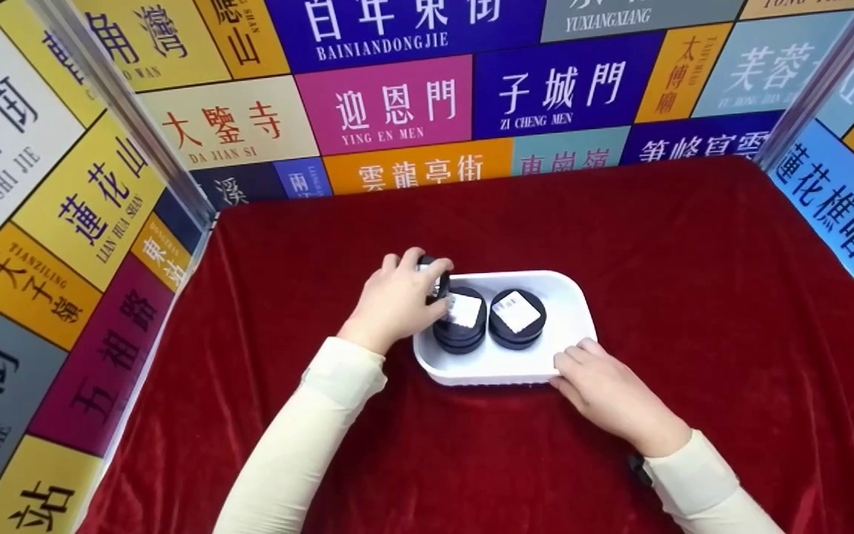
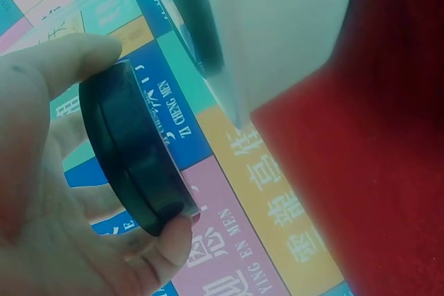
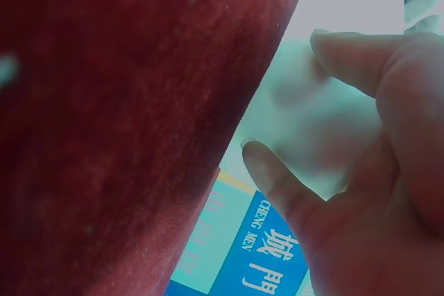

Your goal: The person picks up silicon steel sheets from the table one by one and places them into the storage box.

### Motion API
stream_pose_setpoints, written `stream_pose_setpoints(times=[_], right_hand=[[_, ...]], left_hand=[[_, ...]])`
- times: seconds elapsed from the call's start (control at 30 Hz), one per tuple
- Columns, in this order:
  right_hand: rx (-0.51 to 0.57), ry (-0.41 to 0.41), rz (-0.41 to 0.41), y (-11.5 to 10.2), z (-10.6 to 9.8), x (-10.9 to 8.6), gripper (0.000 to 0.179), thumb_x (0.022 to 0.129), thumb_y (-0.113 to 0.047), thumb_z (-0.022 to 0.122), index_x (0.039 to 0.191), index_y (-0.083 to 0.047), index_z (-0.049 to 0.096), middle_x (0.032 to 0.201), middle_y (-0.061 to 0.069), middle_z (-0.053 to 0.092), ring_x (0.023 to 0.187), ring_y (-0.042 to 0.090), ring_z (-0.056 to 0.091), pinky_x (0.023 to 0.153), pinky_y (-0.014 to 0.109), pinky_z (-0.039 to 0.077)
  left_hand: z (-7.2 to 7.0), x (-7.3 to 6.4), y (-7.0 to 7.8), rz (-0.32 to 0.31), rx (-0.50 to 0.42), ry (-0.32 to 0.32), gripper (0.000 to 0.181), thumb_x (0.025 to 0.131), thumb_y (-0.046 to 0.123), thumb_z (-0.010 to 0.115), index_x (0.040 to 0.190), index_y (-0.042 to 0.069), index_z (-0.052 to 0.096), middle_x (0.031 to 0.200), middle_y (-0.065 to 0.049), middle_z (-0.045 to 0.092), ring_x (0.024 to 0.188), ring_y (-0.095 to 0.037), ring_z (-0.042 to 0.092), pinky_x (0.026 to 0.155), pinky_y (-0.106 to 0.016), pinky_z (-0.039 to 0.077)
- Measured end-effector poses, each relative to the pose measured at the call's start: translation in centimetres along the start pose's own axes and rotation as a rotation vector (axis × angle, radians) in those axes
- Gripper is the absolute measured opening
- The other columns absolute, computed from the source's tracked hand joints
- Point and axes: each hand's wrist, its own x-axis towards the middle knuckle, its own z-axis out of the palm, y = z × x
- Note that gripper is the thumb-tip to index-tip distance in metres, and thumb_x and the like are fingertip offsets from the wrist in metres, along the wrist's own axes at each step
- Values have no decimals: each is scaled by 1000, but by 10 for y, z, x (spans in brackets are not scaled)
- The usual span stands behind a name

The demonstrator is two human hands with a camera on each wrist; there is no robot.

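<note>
My left hand holds a flat, round black tin on edge, pinched between thumb and fingers, over the left end of a white plastic tub. Inside the tub, a left stack of black tins and a right stack of black tins stand side by side, each with a white label on top. The held tin partly covers the left stack. My right hand grips the tub's front right corner, fingers over the rim and thumb against the outer wall.
Dark red velvet cloth covers the table under the tub. Panels with coloured place-name signs stand behind and at both sides, joined by clear upright posts at the back corners.
</note>
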Motion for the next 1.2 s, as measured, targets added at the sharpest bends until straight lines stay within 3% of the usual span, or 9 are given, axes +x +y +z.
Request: stream_pose_setpoints(times=[0.43, 1.2], right_hand=[[-2, -4, 17, 2, -4, -2, 23, 90, -18, 76, 83, -14, 54, 80, -1, 55, 83, 19, 49, 70, 32, 48], [8, -6, 8, 1, 0, 0, 23, 89, -19, 76, 84, -14, 55, 80, -2, 55, 83, 18, 49, 70, 32, 47]], left_hand=[[1, 9, 18, 47, -3, -27, 51, 93, 46, 63, 142, 35, 53, 143, -12, 51, 118, -36, 52, 88, -52, 55], [0, 11, 36, 104, 38, -54, 53, 93, 49, 63, 143, 37, 52, 139, -9, 53, 113, -33, 53, 87, -47, 56]])
